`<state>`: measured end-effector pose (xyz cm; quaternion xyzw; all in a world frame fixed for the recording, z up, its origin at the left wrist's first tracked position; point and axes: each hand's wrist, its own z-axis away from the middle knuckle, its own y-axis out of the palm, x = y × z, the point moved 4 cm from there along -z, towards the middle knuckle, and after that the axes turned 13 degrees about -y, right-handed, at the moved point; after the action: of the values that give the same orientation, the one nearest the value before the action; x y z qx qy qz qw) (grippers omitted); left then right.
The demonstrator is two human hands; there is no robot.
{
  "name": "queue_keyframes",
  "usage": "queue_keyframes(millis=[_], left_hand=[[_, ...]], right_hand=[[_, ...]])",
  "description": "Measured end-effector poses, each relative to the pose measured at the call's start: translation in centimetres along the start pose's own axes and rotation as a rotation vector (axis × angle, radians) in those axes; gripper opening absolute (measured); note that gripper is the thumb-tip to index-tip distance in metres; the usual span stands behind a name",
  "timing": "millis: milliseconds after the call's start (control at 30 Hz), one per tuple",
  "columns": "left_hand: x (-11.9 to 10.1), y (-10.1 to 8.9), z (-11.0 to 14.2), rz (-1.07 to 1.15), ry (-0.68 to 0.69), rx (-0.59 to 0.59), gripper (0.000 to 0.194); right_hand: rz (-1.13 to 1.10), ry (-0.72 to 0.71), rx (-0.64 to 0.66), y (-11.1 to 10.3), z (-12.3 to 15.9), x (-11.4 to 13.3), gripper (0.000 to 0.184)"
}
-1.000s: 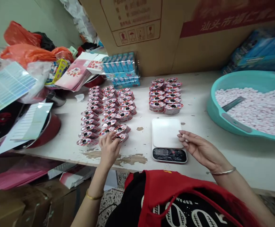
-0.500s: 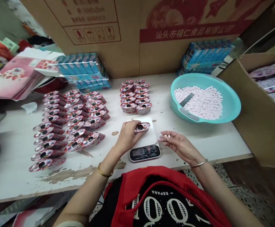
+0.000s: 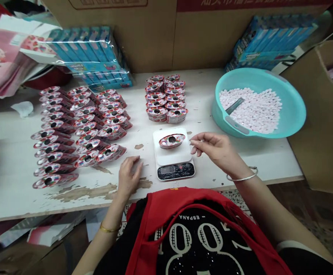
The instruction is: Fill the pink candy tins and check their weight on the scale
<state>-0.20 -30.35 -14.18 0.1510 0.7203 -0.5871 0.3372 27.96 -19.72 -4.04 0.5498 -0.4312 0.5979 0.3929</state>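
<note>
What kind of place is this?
Probably a small packing workshop: there's a kitchen-style scale with one small box on it, a teal basin of small pale candies, and rows of matching boxes on a worn table.

Pinching a small white piece, or perhaps more than one, in the right hand, just right of the scale. Carrying one oval packet on its white plate. Lowered near the table's near edge, left of the scale: the left hand, fingers loosely curled. Standing in rows farther left: similar packets. Far right: a teal basin of pale pieces.
</note>
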Motion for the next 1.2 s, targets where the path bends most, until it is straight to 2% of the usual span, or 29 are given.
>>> queue_keyframes(millis=[133, 367, 600, 733, 833, 900, 967, 1000, 1067, 1133, 1200], left_hand=[[0.7, 0.9, 0.9, -0.039, -0.030, -0.043, 0.025], [0.8, 1.1, 0.7, -0.036, -0.014, -0.068, 0.024], [1.3, 1.1, 0.7, -0.036, 0.000, -0.077, 0.022], [-0.4, 0.7, 0.7, 0.012, 0.046, -0.119, 0.026], [-3.6, 0.4, 0.2, -0.020, 0.180, -0.154, 0.039], [-5.9, 0.5, -0.4, -0.073, 0.291, -0.136, 0.048], [-7.7, 0.9, -1.3, -0.111, 0.380, -0.100, 0.055], [-8.4, 1.1, -1.8, -0.123, 0.420, -0.082, 0.057], [-9.4, 1.9, -2.8, -0.132, 0.499, -0.049, 0.061], [-10.1, 2.7, -3.8, -0.129, 0.576, -0.011, 0.064], [-10.7, 3.2, -4.4, -0.123, 0.628, 0.029, 0.065]], right_hand=[[0.131, -0.142, 0.103, 1.8, -1.8, 1.8, 0.020], [0.356, -0.308, 0.222, 4.6, -3.8, 1.6, 0.009], [0.498, -0.397, 0.260, 5.5, -4.1, 1.2, 0.005], [0.464, -0.461, 0.218, 5.0, -3.9, 1.9, 0.009], [0.472, -0.526, 0.068, 1.9, -4.4, 2.7, 0.012], [0.536, -0.528, -0.108, -2.2, -5.1, 2.8, 0.015], [0.646, -0.484, -0.302, -7.5, -6.0, 2.4, 0.019], [0.721, -0.434, -0.374, -10.3, -6.4, 2.0, 0.022], [0.918, -0.239, -0.410, -15.8, -7.3, 0.8, 0.029], [1.082, 0.010, -0.351, -20.2, -8.0, -0.8, 0.035], [1.140, 0.180, -0.273, -22.9, -8.6, -2.3, 0.041]])
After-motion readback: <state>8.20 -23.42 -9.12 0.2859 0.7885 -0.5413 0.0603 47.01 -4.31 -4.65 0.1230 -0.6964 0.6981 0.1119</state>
